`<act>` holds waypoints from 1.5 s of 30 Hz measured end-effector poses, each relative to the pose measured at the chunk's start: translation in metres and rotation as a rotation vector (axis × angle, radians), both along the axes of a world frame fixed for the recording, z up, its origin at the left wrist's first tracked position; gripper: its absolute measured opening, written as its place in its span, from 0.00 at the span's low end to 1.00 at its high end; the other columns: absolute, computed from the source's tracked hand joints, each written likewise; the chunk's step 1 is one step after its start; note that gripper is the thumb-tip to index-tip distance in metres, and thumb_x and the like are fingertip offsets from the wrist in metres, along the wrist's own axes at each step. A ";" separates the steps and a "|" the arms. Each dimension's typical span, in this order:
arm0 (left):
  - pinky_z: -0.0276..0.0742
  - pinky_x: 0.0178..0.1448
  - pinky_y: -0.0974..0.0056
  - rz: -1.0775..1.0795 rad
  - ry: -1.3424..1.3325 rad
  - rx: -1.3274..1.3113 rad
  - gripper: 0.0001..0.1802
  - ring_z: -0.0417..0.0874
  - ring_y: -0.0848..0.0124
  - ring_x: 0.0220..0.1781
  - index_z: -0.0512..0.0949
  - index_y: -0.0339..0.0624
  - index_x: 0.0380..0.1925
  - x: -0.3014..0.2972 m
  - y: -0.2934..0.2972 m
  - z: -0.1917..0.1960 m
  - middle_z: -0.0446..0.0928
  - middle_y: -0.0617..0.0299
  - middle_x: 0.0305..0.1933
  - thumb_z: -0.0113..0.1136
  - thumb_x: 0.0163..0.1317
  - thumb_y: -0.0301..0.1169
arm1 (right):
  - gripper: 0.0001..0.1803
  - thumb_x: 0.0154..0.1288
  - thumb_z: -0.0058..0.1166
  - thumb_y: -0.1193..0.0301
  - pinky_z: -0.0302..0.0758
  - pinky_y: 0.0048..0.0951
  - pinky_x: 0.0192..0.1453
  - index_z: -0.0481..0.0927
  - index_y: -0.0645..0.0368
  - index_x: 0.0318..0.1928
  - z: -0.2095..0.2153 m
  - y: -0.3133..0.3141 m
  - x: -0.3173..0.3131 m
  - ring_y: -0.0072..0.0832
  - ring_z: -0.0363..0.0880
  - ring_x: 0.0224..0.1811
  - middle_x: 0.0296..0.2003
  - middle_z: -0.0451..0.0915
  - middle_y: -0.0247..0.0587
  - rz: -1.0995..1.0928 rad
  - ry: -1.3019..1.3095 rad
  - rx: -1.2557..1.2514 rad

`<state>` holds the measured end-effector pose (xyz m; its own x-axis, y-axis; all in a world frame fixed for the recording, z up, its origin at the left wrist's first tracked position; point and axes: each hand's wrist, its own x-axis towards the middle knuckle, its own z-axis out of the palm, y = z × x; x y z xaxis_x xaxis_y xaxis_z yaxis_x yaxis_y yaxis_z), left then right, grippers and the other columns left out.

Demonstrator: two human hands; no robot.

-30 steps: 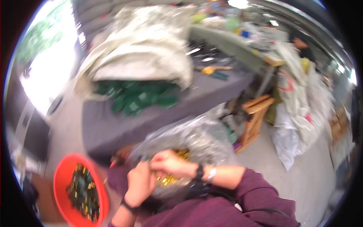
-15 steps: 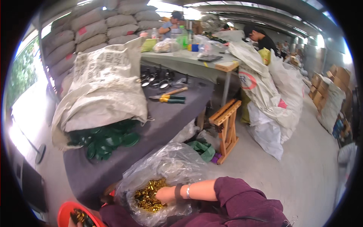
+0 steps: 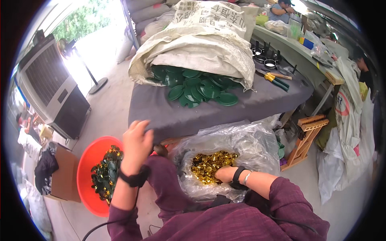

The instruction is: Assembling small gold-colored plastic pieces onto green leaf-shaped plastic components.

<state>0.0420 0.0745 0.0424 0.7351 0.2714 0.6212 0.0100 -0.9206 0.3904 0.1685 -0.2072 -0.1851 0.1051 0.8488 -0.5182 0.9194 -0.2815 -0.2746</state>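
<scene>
Gold metal pieces (image 3: 209,164) fill the clear plastic bag (image 3: 245,140) below the bench (image 3: 241,105); the right hand (image 3: 224,174) digs in, grip hidden. The left hand (image 3: 136,144) hovers open-fingered beside the red basin (image 3: 86,168), green discs (image 3: 193,86) beyond.

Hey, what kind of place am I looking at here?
Probably a small assembly or sorting workshop: a big white woven sack spilling green plastic discs onto a grey table, a clear bag of small gold metal parts, and long workbenches behind.
</scene>
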 end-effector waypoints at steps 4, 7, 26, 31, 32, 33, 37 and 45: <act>0.77 0.41 0.59 -0.242 -0.101 0.128 0.16 0.80 0.54 0.36 0.79 0.38 0.41 0.053 -0.048 0.015 0.79 0.52 0.39 0.61 0.49 0.24 | 0.11 0.52 0.54 0.75 0.77 0.44 0.42 0.83 0.66 0.35 0.019 0.011 -0.009 0.51 0.81 0.39 0.33 0.82 0.57 -0.010 0.018 -0.052; 0.76 0.47 0.56 -0.427 -0.030 0.298 0.19 0.77 0.56 0.43 0.77 0.37 0.44 0.096 -0.102 0.026 0.78 0.55 0.43 0.63 0.48 0.26 | 0.12 0.51 0.51 0.77 0.76 0.45 0.41 0.81 0.67 0.36 -0.009 -0.012 -0.004 0.52 0.80 0.39 0.33 0.81 0.58 -0.105 0.104 0.073; 0.67 0.33 0.51 -0.352 -0.126 0.192 0.07 0.74 0.48 0.26 0.67 0.31 0.18 0.183 -0.115 -0.007 0.70 0.45 0.21 0.57 0.45 0.21 | 0.12 0.44 0.63 0.75 0.75 0.41 0.37 0.83 0.68 0.33 0.013 0.021 0.011 0.47 0.80 0.33 0.31 0.82 0.54 -0.126 -0.056 0.249; 0.64 0.29 0.59 -0.376 -0.031 -0.089 0.10 0.69 0.55 0.20 0.66 0.30 0.21 0.178 -0.103 -0.001 0.69 0.46 0.19 0.57 0.49 0.23 | 0.10 0.43 0.62 0.76 0.75 0.40 0.36 0.82 0.68 0.29 0.025 0.017 0.010 0.47 0.80 0.32 0.27 0.81 0.54 -0.107 -0.068 0.405; 0.65 0.29 0.59 -0.395 -0.045 -0.128 0.09 0.70 0.54 0.21 0.67 0.30 0.21 0.177 -0.101 0.000 0.69 0.46 0.19 0.57 0.49 0.23 | 0.10 0.43 0.62 0.76 0.75 0.40 0.36 0.82 0.68 0.29 0.027 0.018 0.009 0.47 0.80 0.32 0.27 0.81 0.54 -0.108 -0.068 0.403; 0.66 0.30 0.58 -0.414 -0.058 -0.168 0.08 0.71 0.54 0.21 0.68 0.30 0.22 0.176 -0.098 0.000 0.69 0.46 0.19 0.57 0.50 0.23 | 0.10 0.42 0.62 0.76 0.75 0.40 0.36 0.82 0.68 0.29 0.029 0.018 0.008 0.46 0.80 0.32 0.27 0.81 0.53 -0.131 -0.075 0.391; 0.66 0.30 0.63 -0.453 -0.014 -0.271 0.06 0.70 0.68 0.22 0.70 0.30 0.24 0.171 -0.089 0.000 0.70 0.54 0.19 0.55 0.52 0.23 | 0.12 0.40 0.62 0.76 0.75 0.41 0.37 0.82 0.67 0.30 0.039 0.018 0.005 0.45 0.80 0.31 0.27 0.81 0.52 -0.209 -0.049 0.408; 0.68 0.20 0.74 -0.584 0.122 -0.867 0.04 0.73 0.78 0.19 0.73 0.35 0.34 0.091 -0.110 0.022 0.75 0.63 0.26 0.50 0.61 0.23 | 0.12 0.46 0.59 0.76 0.73 0.42 0.42 0.77 0.68 0.33 0.082 0.003 0.004 0.49 0.77 0.38 0.30 0.78 0.54 -0.330 0.176 0.599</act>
